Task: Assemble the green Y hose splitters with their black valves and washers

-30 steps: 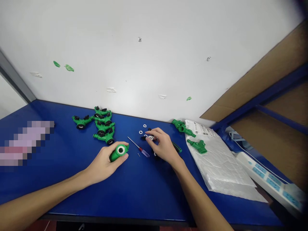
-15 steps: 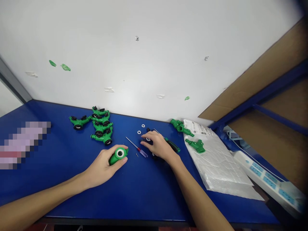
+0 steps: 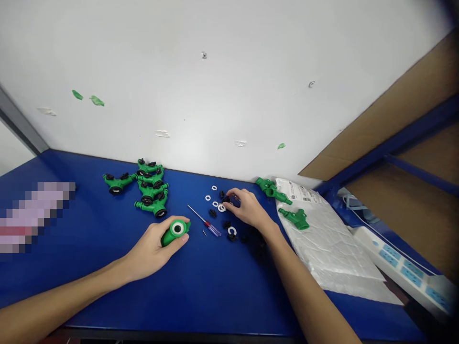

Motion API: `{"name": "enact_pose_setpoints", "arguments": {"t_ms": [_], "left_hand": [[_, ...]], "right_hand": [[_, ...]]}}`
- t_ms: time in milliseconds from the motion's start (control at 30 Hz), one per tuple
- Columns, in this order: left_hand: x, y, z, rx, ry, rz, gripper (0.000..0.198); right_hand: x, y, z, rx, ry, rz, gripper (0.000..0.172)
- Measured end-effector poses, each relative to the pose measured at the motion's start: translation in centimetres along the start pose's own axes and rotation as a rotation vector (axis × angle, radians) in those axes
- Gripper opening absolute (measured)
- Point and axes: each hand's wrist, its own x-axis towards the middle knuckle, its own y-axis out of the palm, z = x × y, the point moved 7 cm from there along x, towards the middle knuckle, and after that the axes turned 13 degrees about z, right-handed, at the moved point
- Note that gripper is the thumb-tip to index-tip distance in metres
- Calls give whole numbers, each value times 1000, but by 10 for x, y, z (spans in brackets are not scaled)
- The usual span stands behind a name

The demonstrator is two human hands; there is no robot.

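My left hand (image 3: 158, 248) is wrapped round a green hose splitter (image 3: 169, 236). Its round end, with a white ring around a dark hole, faces up toward me. My right hand (image 3: 249, 210) is over the loose small parts, thumb and fingertips closed around a small black plastic part (image 3: 225, 198). Near those fingertips lie a white washer (image 3: 221, 208), several other white rings and more black plastic parts (image 3: 213, 213). Between my hands a screwdriver (image 3: 213, 228) with a clear purple and red handle points away to the left, a tiny screw (image 3: 204, 233) beside it.
Several green splitters with black knobs (image 3: 152, 205) are grouped at the back left. Green splitter bodies (image 3: 294, 218) lie on and beside a white padded envelope (image 3: 322, 239) at right. A power strip (image 3: 401, 267) runs along the right edge. The white wall (image 3: 215, 110) borders the back.
My right hand has moved to the right and its fingers have drawn together at the black parts, uncovering washers and black pieces. My left hand keeps its hold on the green splitter.
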Motion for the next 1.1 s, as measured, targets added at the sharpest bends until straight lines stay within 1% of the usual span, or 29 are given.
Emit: {"name": "enact_pose_setpoints", "arguments": {"t_ms": [100,167,200,233,267,333,400,467,533,600,733,800,933,1000,1100], "left_hand": [[0,1,1,11,0,3,35],[0,1,2,11,7,5,36],[0,2,2,6,11,14,36],[0,3,2,1,15,26,36],[0,5,2,-5,18,46,36],[0,9,1,-9,43,88,34],[-1,12,-1,-1,84,124,29],[-2,14,-4,9,116,145,26],[-3,16,-5,13,120,161,27],[-4,17,-6,2,113,185,30],[-2,19,-9,-61,100,241,26],[-2,22,-10,-119,98,298,24],[-6,33,-11,-256,56,491,24],[-7,34,-11,-301,25,526,23],[-8,31,-13,-315,-7,532,21]], "right_hand": [[-3,-7,4,51,8,-51,20],[-10,-13,16,135,-17,-94,27],[-15,-15,26,196,-46,-110,30],[-19,-14,40,347,-118,-105,31],[-24,-12,57,495,-211,-75,28],[-35,-3,91,690,-356,-11,21],[-43,6,120,803,-455,32,22],[-47,16,136,832,-497,58,23],[-49,23,141,833,-511,62,22],[-48,27,138,850,-504,70,20],[-47,30,129,904,-475,111,16],[-47,31,130,939,-492,146,13],[-49,32,134,1026,-534,244,10],[-50,29,135,1013,-549,257,12],[-53,22,137,920,-559,269,14]]}}
